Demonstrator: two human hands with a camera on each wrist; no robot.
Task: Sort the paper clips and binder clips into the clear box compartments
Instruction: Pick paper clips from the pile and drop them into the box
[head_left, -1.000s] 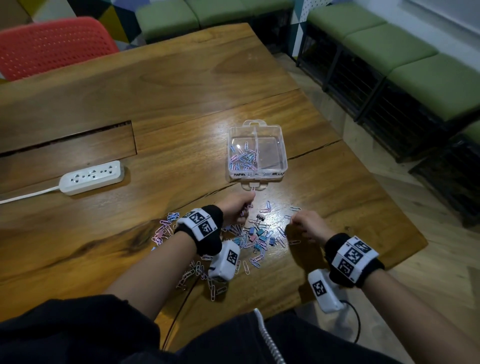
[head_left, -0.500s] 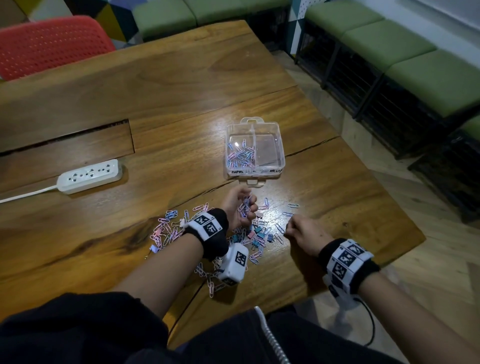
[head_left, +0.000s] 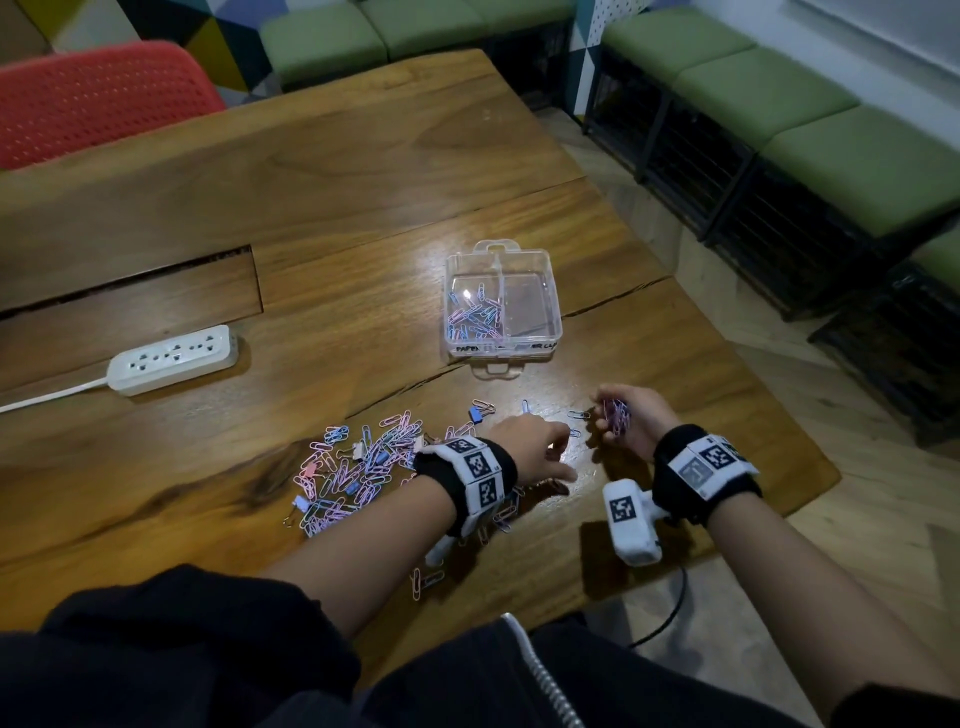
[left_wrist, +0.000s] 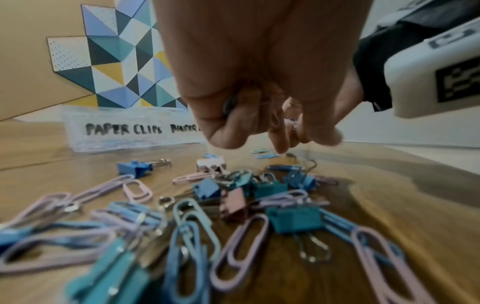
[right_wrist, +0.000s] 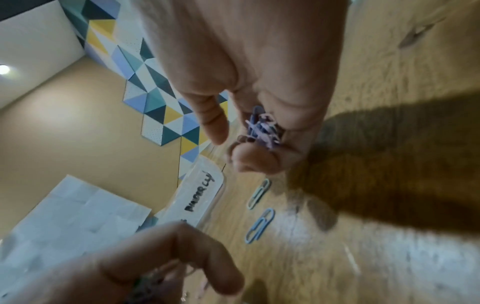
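The clear box (head_left: 540, 260) stands on the wooden table, with several paper clips (head_left: 475, 314) in its left compartment, labelled PAPER CLIPS (left_wrist: 123, 129). A heap of pastel paper clips and small binder clips (head_left: 363, 467) lies in front of it. My left hand (head_left: 563, 452) hovers low, just right of the heap, its fingers curled round a few paper clips (left_wrist: 230, 106). Just to its right, my right hand (head_left: 610, 415) is turned palm-up and grips a bundle of paper clips (right_wrist: 261, 128). Teal, blue and pink binder clips (left_wrist: 293, 220) lie under my left wrist.
A white power strip (head_left: 174, 358) with its cord lies at the left. Two loose paper clips (right_wrist: 259, 225) lie between my hands and the box front (right_wrist: 205, 193). A red chair (head_left: 98, 98) stands behind the table; green benches (head_left: 831, 130) line the right wall. The table edge is close on the right.
My left hand has turned palm-down and moved right, away from the box front. My right hand has lifted off the table and turned up with a bundle of paper clips.
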